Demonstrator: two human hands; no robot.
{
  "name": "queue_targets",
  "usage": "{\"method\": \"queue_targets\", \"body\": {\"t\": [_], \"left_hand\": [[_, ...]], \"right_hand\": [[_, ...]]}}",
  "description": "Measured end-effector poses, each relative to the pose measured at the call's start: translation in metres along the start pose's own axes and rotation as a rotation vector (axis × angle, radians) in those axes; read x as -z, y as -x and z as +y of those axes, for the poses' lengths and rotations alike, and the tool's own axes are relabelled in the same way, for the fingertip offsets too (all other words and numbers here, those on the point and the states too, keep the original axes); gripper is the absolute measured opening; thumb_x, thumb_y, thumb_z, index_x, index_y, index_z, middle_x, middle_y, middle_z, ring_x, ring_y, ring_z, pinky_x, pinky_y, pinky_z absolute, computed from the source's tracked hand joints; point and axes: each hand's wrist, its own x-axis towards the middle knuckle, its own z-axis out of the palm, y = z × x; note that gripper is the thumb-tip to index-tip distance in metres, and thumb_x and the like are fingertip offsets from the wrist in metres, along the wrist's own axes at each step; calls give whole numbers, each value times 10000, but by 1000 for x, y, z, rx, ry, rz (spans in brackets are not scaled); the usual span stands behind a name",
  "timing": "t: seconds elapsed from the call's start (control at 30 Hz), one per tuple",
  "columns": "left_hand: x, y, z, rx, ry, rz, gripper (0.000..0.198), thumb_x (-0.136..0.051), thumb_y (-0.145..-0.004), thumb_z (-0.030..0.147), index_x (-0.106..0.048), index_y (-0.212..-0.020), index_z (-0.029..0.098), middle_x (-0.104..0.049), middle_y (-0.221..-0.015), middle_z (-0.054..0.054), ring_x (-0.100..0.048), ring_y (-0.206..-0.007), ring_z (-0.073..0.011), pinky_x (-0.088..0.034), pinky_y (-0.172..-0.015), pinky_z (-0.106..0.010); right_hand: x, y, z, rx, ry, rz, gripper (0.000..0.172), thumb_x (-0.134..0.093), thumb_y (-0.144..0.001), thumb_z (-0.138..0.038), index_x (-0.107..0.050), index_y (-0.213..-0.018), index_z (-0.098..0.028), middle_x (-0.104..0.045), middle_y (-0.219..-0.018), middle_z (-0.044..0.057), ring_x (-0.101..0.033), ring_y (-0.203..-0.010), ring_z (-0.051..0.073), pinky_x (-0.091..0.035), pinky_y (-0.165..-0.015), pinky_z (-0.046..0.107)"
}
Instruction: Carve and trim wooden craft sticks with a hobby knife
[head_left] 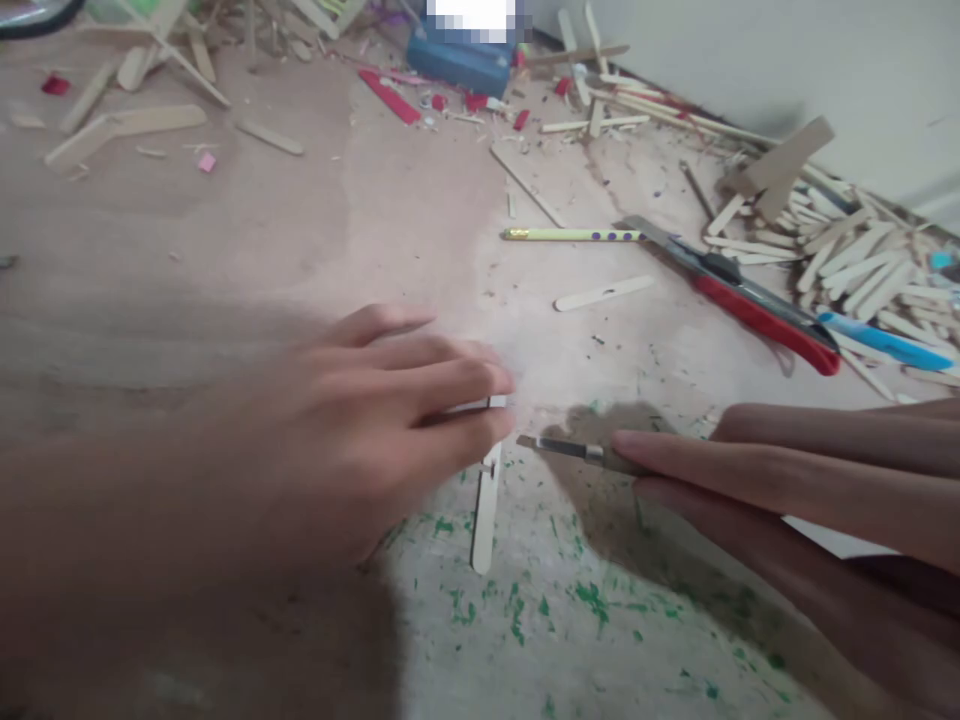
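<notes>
My left hand [405,420] presses its fingertips on a pale wooden craft stick [486,520] that lies lengthwise on the tabletop. The fingers cover the stick's upper part, and a small notch shows just below them. In my right hand [742,480] is a small carving chisel [570,447], its handle pinched between thumb and fingers. The metal blade points left, its tip just right of the stick and apart from it. Most of the handle is hidden by my fingers.
A red-handled utility knife [757,300] lies at the right, its tip over a yellow pencil [562,235]. Near it are a loose craft stick [604,293], a blue pen [885,340] and a pile of sticks [862,250]. A blue block [461,60] stands at the back among scraps.
</notes>
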Motion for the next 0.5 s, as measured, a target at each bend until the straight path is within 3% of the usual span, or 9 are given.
{"method": "queue_targets", "body": {"t": [0.1,0.2,0.33,0.43,0.5], "left_hand": [[2,0,-2,-14,-8,44,324,-574,-1325,106,-881,-1346,207,-940,-1435,-52,-864,-1300,-238,-613,-1174,-426],[3,0,-4,-30,-20,35,351,-545,-1351,127,-864,-1237,220,-916,-1307,-31,-813,-1158,-235,-593,-1044,-444],[6,-3,-7,-69,-20,13,320,-550,-1369,189,-838,-1232,218,-897,-1251,-7,-824,-1141,-219,-613,-1029,-414],[10,-7,-9,-111,-6,-9,373,-519,-1353,176,-826,-1152,243,-899,-1194,4,-847,-1097,-205,-629,-983,-392],[12,-8,-9,-136,-24,-54,461,-456,-1340,123,-820,-1090,257,-907,-1148,-3,-847,-1058,-208,-624,-951,-399]], "right_hand": [[-1,0,2,-16,8,18,337,-601,-1386,-475,-824,-1633,-528,-974,-1151,-75,-892,-801,134,-621,-613,328],[0,3,4,-28,-17,32,445,-594,-1387,-461,-745,-1788,-579,-990,-1227,-74,-934,-884,171,-643,-644,361],[0,7,5,-53,-52,20,555,-528,-1400,-403,-641,-1892,-636,-993,-1302,-80,-949,-948,181,-712,-768,348],[-3,25,8,-88,-26,51,429,-586,-1378,-524,-813,-1738,-579,-993,-1284,-31,-960,-999,220,-757,-847,367],[-6,47,11,-148,20,115,360,-772,-1268,-695,-950,-1541,-541,-986,-1195,2,-959,-1001,271,-771,-807,398]]}}
